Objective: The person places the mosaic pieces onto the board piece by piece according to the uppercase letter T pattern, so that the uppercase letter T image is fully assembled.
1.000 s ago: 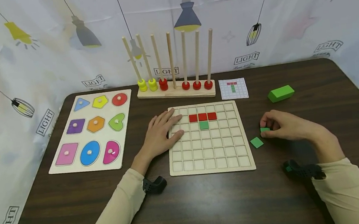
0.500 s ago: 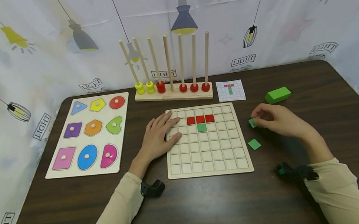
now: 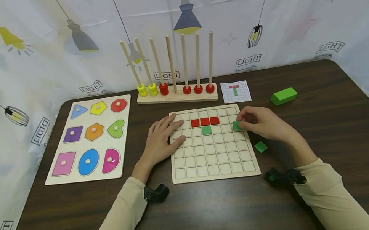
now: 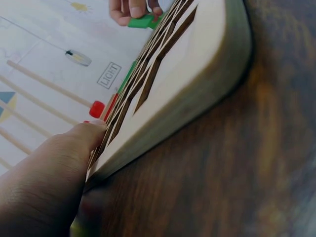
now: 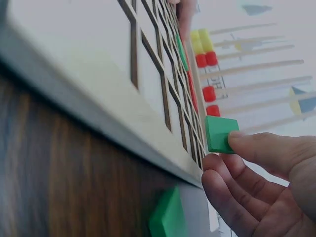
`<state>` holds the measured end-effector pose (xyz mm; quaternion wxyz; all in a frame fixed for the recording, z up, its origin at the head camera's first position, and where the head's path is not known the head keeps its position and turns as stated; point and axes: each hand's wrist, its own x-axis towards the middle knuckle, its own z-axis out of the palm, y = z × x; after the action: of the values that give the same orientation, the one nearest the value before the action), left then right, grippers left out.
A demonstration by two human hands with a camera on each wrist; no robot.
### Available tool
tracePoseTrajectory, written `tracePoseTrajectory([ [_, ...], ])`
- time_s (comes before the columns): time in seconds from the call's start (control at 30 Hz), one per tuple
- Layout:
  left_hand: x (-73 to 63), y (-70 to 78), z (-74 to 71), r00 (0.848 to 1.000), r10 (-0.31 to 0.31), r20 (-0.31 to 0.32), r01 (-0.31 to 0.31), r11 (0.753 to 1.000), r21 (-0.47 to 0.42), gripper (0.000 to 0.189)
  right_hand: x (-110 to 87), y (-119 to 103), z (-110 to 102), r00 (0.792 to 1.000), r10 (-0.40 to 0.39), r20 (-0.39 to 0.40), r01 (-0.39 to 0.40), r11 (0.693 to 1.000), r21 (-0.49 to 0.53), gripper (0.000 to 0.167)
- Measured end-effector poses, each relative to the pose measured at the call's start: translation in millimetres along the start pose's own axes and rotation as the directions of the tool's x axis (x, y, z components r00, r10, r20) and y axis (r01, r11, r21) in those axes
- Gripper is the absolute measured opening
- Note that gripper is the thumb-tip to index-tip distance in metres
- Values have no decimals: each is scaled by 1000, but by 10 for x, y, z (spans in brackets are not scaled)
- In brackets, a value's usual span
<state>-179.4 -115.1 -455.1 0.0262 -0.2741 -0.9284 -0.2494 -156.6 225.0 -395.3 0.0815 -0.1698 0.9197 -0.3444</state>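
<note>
Pinching a green square tile (image 3: pixel 236 126) between thumb and fingers, the right hand (image 3: pixel 265 122) holds it over the grid board (image 3: pixel 212 160), just inside the board's right edge. The left hand (image 3: pixel 160 141) rests on the board's left edge, its fingers spread wide. The right wrist view shows what the head view hides: the thumb pressed to the tile's broad face, and the tile's thickness. Whether the tile touches the board cannot be told. It is square, neither side longer; from above, its sides run roughly with the grid lines.

On the board, a row of red tiles (image 3: pixel 204 121) lies left to right near the far edge, with a seated green tile (image 3: pixel 206 130) under the middle one. A loose green tile (image 3: pixel 261 147) lies on the table (image 3: pixel 217 210) just beside the board's right edge, turned askew to it. Toward the table's far edge are a peg rack (image 3: pixel 177 97) with red and yellow rings, a printed pattern card (image 3: pixel 236 92) and a green block (image 3: pixel 284 96), its long axis roughly left to right. A shape puzzle board (image 3: pixel 105 144) lies toward the left edge. The tabletop is dark, wood-grained and glossy; behind hangs a pale cloth (image 3: pixel 295 1) printed with lamps.
</note>
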Motion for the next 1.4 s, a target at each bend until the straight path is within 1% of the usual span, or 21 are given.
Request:
tracePoseTrajectory([
  [0.13,2,1,7,1000,-5,4,5,1000,2,54,41,-32,61,1000,-23,1,23,1000,18,13],
  [0.4,0,-8,19,1000,-15,12,15,1000,3,55,122,-119,151,999,-27,23,26,999,23,13],
  [0.57,14,-14,-8,1000,-6,2,6,1000,10,54,183,-185,201,999,-38,25,37,999,32,12],
  [0.77,9,-21,-34,1000,-14,4,14,1000,15,54,254,-256,291,998,-54,31,52,997,53,9],
  [0.87,-2,-26,-34,1000,-18,7,18,1000,16,54,277,-302,341,997,-57,44,55,997,60,9],
  [1.07,-10,-36,-16,1000,-16,3,16,1000,10,55,307,-387,423,995,-41,88,33,996,87,11],
  [1.2,5,-39,8,1000,-7,-1,7,1000,9,55,314,-398,458,994,-53,96,46,996,73,10],
  [1.4,23,-40,29,1000,-10,-1,10,1000,9,54,313,-410,498,992,-90,91,88,996,27,9],
])
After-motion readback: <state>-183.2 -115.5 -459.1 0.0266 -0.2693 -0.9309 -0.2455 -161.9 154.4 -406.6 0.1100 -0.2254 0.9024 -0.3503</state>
